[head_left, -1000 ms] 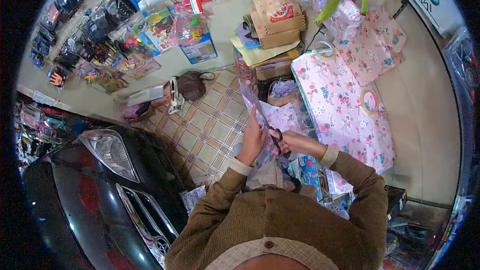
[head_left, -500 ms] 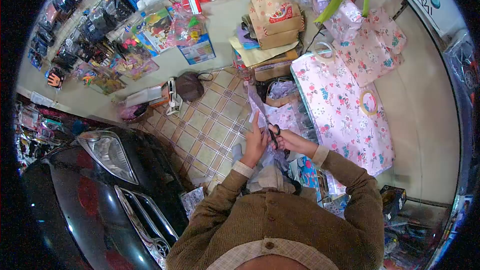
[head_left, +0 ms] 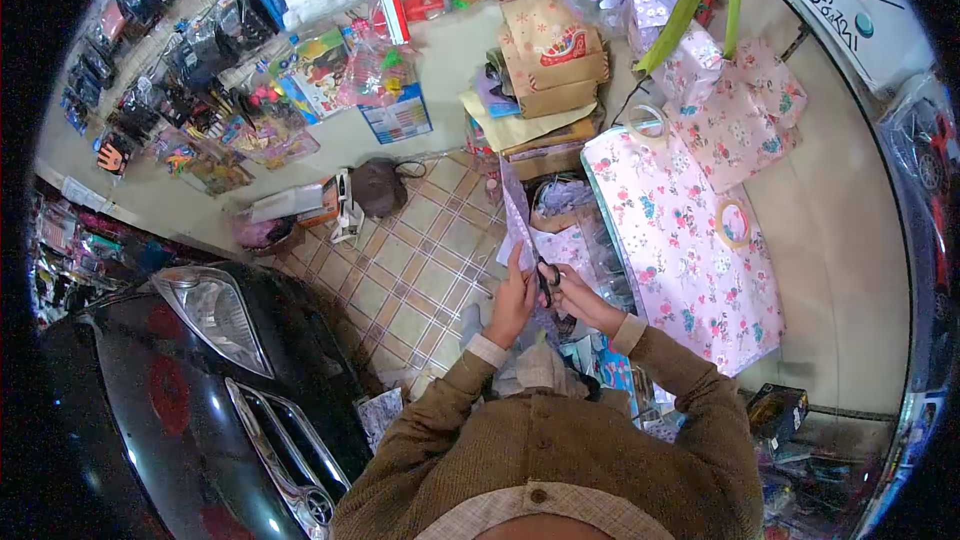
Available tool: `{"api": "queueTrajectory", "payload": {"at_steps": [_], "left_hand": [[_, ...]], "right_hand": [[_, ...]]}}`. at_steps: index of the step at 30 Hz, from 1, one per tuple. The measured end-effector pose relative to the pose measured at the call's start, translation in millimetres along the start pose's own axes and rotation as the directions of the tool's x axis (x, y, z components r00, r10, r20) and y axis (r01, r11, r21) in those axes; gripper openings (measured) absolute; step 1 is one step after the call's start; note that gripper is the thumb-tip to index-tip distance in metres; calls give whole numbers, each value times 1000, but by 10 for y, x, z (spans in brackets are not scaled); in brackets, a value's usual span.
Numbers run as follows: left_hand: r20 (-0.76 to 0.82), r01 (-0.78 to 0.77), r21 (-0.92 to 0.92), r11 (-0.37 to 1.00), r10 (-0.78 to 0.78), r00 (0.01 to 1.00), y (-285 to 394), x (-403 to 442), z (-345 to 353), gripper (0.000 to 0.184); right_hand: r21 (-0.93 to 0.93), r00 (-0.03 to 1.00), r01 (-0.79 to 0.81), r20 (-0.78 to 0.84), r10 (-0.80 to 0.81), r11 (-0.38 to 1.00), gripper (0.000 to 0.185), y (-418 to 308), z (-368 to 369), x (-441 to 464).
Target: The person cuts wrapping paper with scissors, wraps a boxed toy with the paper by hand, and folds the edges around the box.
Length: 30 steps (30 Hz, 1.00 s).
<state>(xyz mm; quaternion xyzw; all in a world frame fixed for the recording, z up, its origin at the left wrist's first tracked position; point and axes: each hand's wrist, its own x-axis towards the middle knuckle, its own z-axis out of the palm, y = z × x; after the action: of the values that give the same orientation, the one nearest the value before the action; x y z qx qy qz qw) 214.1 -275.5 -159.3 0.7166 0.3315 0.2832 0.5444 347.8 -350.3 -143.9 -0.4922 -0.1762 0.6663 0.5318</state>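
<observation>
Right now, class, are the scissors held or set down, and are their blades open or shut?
Held: the right hand grips the black scissors. Open or shut: cannot tell; the cutting end is too small and blurred.

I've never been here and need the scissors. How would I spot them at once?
Find the large floral wrapping paper at right. Left of its lower half, the right hand holds the scissors. Their black looped handles set them apart from the pale lilac sheet in the left hand.

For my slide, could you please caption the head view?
Right hand holds black scissors; left hand holds lilac sheet, floral sheets nearby.
</observation>
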Motion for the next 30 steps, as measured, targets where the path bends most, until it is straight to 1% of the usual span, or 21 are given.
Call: {"api": "queueTrajectory", "payload": {"at_steps": [2, 5, 8, 11, 14, 17, 20, 23, 26, 29, 30], "left_hand": [[23, 55, -55, 997, -53, 998, 86, -1, -8, 67], [-45, -10, -14, 1000, 9, 999, 2, 27, 9, 65], [-52, -61, -67, 996, 58, 997, 129, 56, -48, 64], [-47, -47, -47, 998, 44, 998, 49, 72, -30, 64], [-61, -121, -7, 993, 121, 991, 79, 30, -30, 65], [-45, -72, 74, 995, 76, 996, 150, 10, -64, 66], [-36, -86, 92, 992, 90, 995, 34, -5, 8, 63], [-73, -220, 117, 969, 229, 971, -18, -54, 95, 60], [-81, -256, 65, 964, 261, 962, 104, -63, 46, 58], [-69, -248, 96, 964, 255, 964, 54, -73, 38, 55], [-51, -222, 113, 969, 228, 972, 53, -86, 31, 55]], "right_hand": [[47, 1000, -6, -9, 6, 999, 57, -10, 17, 22], [99, 999, -41, 24, 38, 994, 59, -91, 34, 146], [49, 996, 27, -85, -23, 998, 61, -27, 44, 249], [45, 993, 57, -111, -52, 997, 61, -48, 88, 218], [149, 991, 55, -126, -36, 987, 61, -59, 66, 251], [68, 990, 34, -137, -25, 997, 63, -183, 93, 212], [60, 985, 87, -153, -77, 994, 61, -143, 17, 285], [106, 988, 82, -139, -67, 991, 60, -238, -50, 351], [95, 981, 172, -107, -161, 981, 58, -178, -117, 386], [75, 975, 202, -105, -194, 976, 60, -136, -182, 426], [41, 976, 187, -118, -181, 981, 60, -153, -168, 428]]}}
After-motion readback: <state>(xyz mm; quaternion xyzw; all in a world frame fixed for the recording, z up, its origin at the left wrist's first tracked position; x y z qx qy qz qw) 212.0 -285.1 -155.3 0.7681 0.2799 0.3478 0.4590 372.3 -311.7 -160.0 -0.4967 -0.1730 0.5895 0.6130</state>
